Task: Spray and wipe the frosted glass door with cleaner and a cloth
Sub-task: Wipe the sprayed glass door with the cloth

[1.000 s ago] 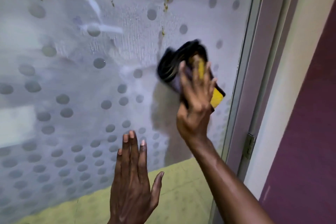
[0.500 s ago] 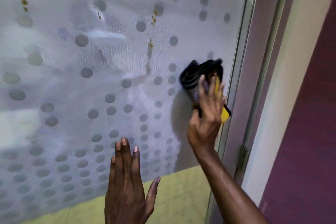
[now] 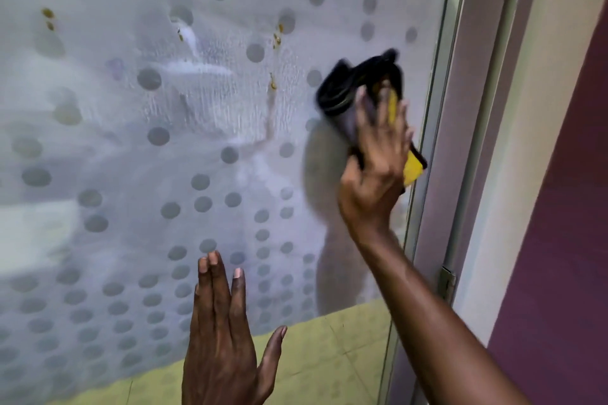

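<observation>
The frosted glass door (image 3: pixel 138 154) fills the left and middle of the view, patterned with grey dots and wet with streaks of cleaner near its centre. A few small brown specks sit on its upper part. My right hand (image 3: pixel 378 158) presses a bunched black and yellow cloth (image 3: pixel 348 89) flat against the glass close to the door's right edge. My left hand (image 3: pixel 223 339) rests flat on the lower glass, fingers together and thumb out, holding nothing. No spray bottle is in view.
A pale metal door frame (image 3: pixel 460 108) runs down the right of the glass, with a hinge (image 3: pixel 448 283) low on it. A cream strip and a purple wall (image 3: pixel 566 240) lie beyond. Yellow-green floor tiles (image 3: pixel 329 355) show through the clear bottom band.
My right hand has slid the cloth rightward across the glass toward the frame edge. My left hand has stayed flat on the lower glass.
</observation>
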